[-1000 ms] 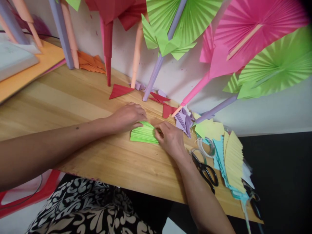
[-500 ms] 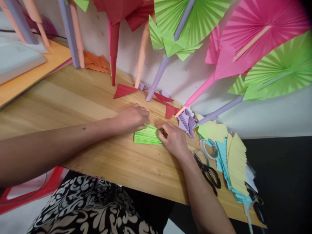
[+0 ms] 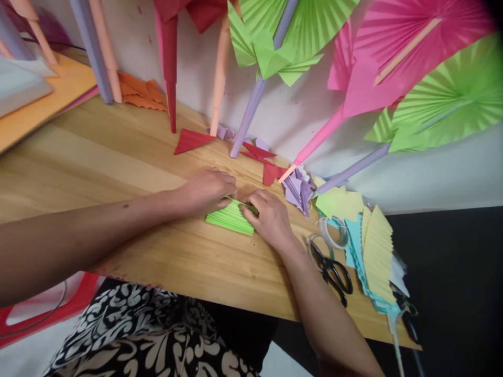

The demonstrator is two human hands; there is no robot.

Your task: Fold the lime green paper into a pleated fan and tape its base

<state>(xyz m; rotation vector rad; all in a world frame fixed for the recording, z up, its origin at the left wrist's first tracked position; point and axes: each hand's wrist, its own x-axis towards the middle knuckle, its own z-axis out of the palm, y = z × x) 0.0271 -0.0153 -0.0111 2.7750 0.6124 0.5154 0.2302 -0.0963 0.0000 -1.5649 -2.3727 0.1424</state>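
A pleated green paper (image 3: pixel 229 219) lies on the wooden table (image 3: pixel 118 162) near its middle. My left hand (image 3: pixel 206 189) rests on the paper's far left end, fingers curled and pressing the folds. From the right, my right hand (image 3: pixel 267 217) pinches the paper's folded edge with its fingertips. Both hands meet over the paper and hide part of it.
Black scissors (image 3: pixel 332 272) and a tape roll (image 3: pixel 333 231) lie right of my right hand. Pleated yellow paper (image 3: pixel 378 259) over blue paper sits at the table's right end. Purple pleated scraps (image 3: pixel 298 189) and red scraps (image 3: pixel 190 140) lie by the wall. Paper fans on sticks (image 3: pixel 396 57) lean there.
The green paper's pleats have been gathered tighter, and my right hand has slid left over it. The view shifted slightly.
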